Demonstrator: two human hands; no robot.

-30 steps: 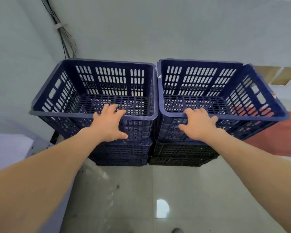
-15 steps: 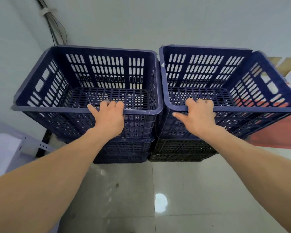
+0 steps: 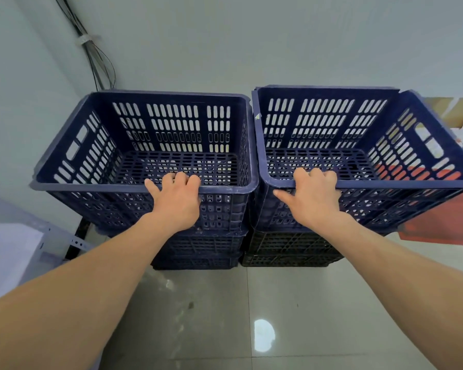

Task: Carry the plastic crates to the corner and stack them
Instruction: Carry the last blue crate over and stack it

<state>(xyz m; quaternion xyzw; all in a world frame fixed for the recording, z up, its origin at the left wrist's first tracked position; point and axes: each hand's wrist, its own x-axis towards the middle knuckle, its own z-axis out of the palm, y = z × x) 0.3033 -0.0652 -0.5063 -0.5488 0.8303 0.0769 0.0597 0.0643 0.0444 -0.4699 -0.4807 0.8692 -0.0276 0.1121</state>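
Under L/R fingers [image 3: 181, 178]: near crate rims [image 3: 91, 186].

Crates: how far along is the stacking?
Done: both tops sit on lower crates in the corner. In hand: left hand grips left top crate, right hand grips right top crate, both at near rims. Left: perhaps only squaring them; further crates aren't visible.

Two stacks stand side by side at mid-frame, touching, in front of the wall [image 3: 278, 41]. The left crate [image 3: 91, 187] tops one stack and the right crate [image 3: 398, 184] the other, each on lower crates [image 3: 198, 252] on the floor [image 3: 225, 316]. My left hand [image 3: 177, 201] hooks over the left crate's near rim, my right hand [image 3: 314, 198] over the right crate's. Cables [image 3: 96, 57] run down the upper left, and a shelf frame [image 3: 72, 243] sits at lower left.
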